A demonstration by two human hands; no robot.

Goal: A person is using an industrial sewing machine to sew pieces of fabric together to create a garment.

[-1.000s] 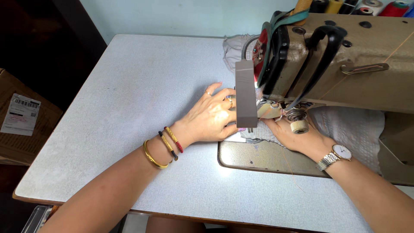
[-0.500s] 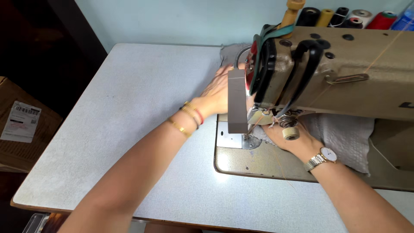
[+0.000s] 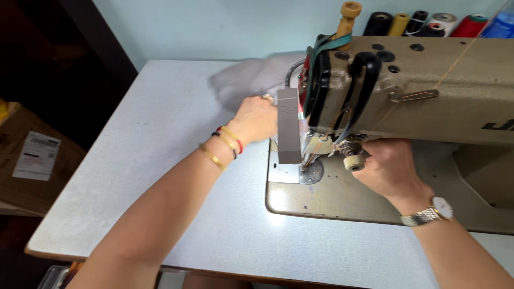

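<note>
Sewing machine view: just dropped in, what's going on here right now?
A person sits at an industrial sewing machine set into a pale table. The left hand reaches behind the needle area to the light grey fabric bunched at the back. The right hand is under the machine arm, beside the needle; what it grips is hidden. The needle plate is bare. Thread spools stand behind.

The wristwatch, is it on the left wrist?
No, the wristwatch with its metal band sits on the right wrist, while the left wrist carries bracelets.
</note>
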